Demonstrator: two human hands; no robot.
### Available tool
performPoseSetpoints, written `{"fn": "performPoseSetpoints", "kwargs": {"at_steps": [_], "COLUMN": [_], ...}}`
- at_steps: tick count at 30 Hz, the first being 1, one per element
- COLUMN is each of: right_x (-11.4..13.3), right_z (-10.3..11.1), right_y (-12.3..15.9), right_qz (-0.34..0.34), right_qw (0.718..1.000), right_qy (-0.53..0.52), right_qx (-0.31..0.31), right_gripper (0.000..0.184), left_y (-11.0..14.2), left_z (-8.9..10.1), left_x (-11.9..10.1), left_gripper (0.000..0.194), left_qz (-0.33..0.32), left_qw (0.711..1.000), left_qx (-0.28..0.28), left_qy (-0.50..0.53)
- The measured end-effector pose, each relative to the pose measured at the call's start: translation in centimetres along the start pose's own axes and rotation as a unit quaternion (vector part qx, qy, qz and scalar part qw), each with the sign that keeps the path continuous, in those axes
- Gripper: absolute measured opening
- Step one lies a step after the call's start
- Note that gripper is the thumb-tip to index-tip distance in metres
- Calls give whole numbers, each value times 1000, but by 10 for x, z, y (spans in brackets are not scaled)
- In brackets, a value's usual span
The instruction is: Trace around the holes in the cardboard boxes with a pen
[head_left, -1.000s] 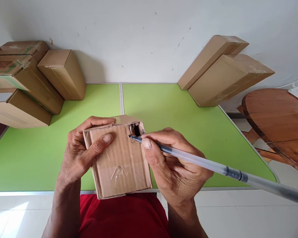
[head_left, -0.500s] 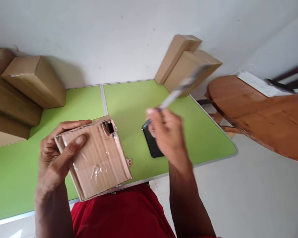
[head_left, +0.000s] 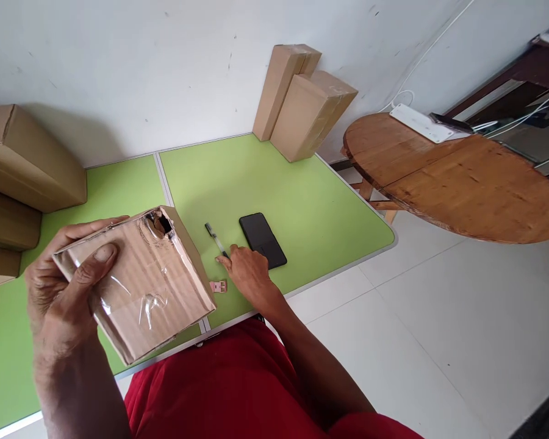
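Observation:
My left hand (head_left: 75, 277) grips a small cardboard box (head_left: 149, 286) by its left side, thumb across the top face and fingers behind. Clear tape shines on the box, and a ragged dark hole is torn in its upper right corner. My right hand (head_left: 249, 271) is low over the green table, with thumb and fingers closed around the near end of a clear pen (head_left: 216, 238) with black ends. Beside that hand lies a black smartphone (head_left: 263, 239), its lower edge partly covered. A pink strap with a buckle (head_left: 218, 286) sticks out beside the box.
Two cardboard boxes (head_left: 302, 116) stand at the table's far right corner, against the wall. Larger boxes (head_left: 41, 164) are at the left. To the right is a wooden oval table (head_left: 457, 177) with a white power strip (head_left: 421, 122) on it.
My right hand has come down to the table with the pen, which was raised and blurred before. The box in my left hand has shifted left in view. More of the phone shows.

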State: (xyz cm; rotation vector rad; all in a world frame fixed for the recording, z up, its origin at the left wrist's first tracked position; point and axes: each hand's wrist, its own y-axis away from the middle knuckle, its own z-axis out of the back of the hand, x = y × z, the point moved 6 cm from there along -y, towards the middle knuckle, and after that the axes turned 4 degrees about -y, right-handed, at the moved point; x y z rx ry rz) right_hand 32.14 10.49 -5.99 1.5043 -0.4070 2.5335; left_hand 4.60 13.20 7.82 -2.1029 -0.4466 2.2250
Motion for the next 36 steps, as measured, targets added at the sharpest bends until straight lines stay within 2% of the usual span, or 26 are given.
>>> {"fn": "performPoseSetpoints", "kwargs": {"at_steps": [1,4,8,11,15,19,21,24,27,29,31,33,35,36], "right_x": [0,-3,-18,-31,-44,-45,-39,-14,30,68,105,136,158,165], "right_z": [6,36,67,71,65,52,50,59,74,78,72,57,37,27], "right_y": [0,-3,-8,-15,-22,-13,-3,10,18,22,29,40,52,58], "right_qz": [-26,-115,-223,-243,-253,-249,-249,-251,-228,-186,-146,-126,-115,-113], "right_qw": [998,973,930,931,946,964,963,938,866,831,802,766,742,739], "right_qy": [50,199,286,262,186,32,-49,-224,-437,-509,-545,-571,-579,-577], "right_qx": [11,22,49,75,79,89,96,86,84,127,196,266,318,330], "right_gripper": [48,20,36,38,36,21,28,46,48,47,56,66,70,71], "left_y": [0,0,-1,-1,0,2,3,3,3,3,2,2,3,4], "left_z": [0,1,2,1,-2,-3,-3,-3,-3,-1,1,1,0,-1], "left_x": [0,1,0,-1,-1,0,2,2,3,5,8,11,9,7], "left_gripper": [20,19,21,22,20,19,20,20,18,18,18,20,23,26], "left_qz": [0,2,-10,-13,-11,-13,-10,-5,0,2,1,-1,-18,-26], "left_qw": [1000,1000,1000,1000,1000,1000,1000,1000,999,999,999,998,997,995], "left_qx": [0,1,-8,-4,14,12,14,23,34,38,44,57,72,76], "left_qy": [-4,-7,-12,-6,10,11,9,10,21,22,14,0,-36,-63]}}
